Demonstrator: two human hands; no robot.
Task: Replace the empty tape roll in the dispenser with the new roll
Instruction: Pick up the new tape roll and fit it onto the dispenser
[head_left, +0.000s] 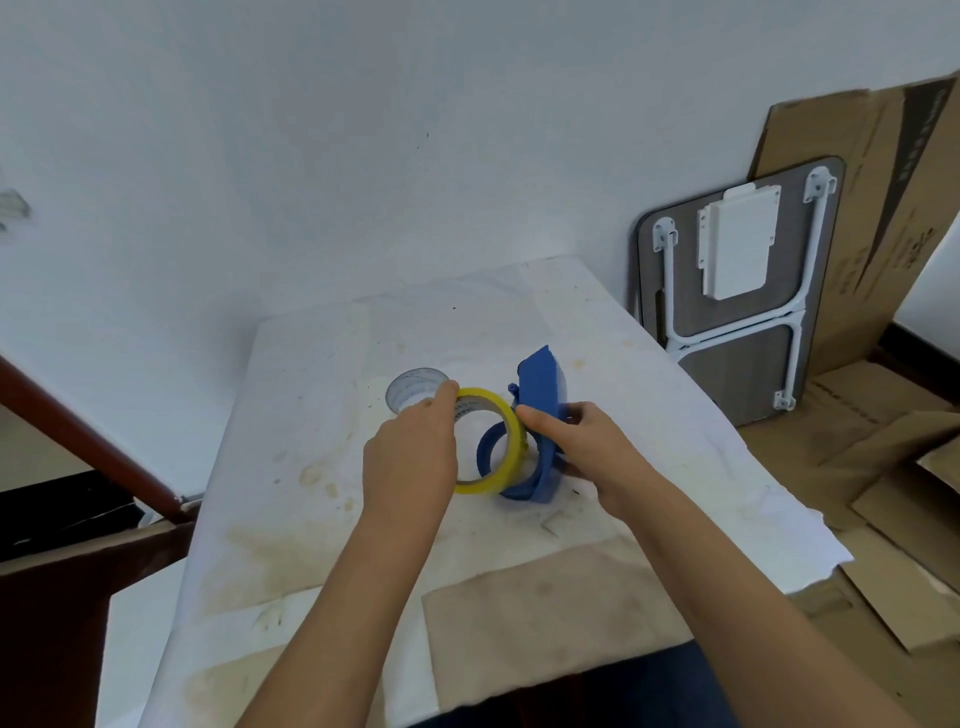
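Observation:
My left hand (413, 452) grips a yellow tape roll (506, 423) by its left rim and holds it upright, right against the round hub of the blue tape dispenser (540, 387). My right hand (587, 447) holds that dispenser by its body, standing on edge on the table. Part of the blue hub ring shows through the hole in the yellow roll. Just behind my left fingers lies the clear, nearly bare old roll core (410, 387) on the table.
The table (322, 415) is covered in stained white paper and stands against a white wall. A folded lap table (737, 291) and flattened cardboard (883, 234) lean on the wall to the right. A dark wooden rail (88, 441) runs at the left.

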